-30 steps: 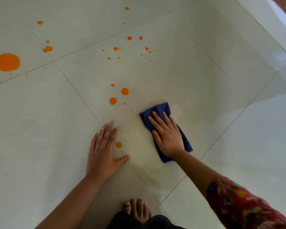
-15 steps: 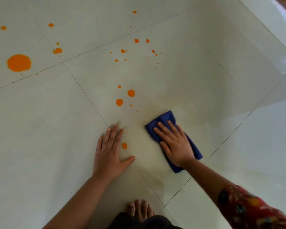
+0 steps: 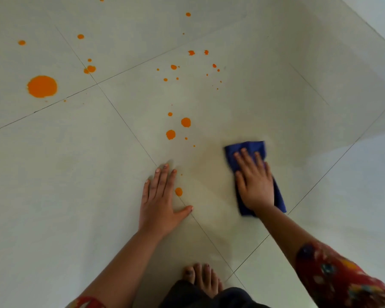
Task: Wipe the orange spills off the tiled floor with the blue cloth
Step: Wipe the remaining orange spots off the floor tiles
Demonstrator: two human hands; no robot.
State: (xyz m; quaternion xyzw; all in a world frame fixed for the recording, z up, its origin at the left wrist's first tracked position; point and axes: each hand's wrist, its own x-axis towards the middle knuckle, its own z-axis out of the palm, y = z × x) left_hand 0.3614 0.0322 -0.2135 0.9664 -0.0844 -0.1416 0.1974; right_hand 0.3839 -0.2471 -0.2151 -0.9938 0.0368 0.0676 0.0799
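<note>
My right hand point(image 3: 255, 182) presses flat on the folded blue cloth point(image 3: 252, 146), which lies on the pale tiled floor point(image 3: 276, 96). My left hand point(image 3: 160, 202) rests flat on the floor, fingers spread, holding nothing. A small orange drop point(image 3: 178, 191) sits just right of its index finger. Two bigger orange drops point(image 3: 170, 134) point(image 3: 185, 122) lie beyond, left of the cloth. A large round orange spill point(image 3: 42, 86) is at the far left, with several small orange specks point(image 3: 191, 52) scattered further away.
My bare foot point(image 3: 201, 280) stands at the bottom centre, close behind both hands. Dark grout lines point(image 3: 125, 122) cross the floor diagonally. A faint yellowish smear point(image 3: 209, 185) marks the tile between my hands. A brighter strip of floor point(image 3: 378, 23) runs along the far right.
My right hand has slid the blue cloth to the right and slightly away, further from my left hand. The left hand has stayed planted. The view has shifted a little.
</note>
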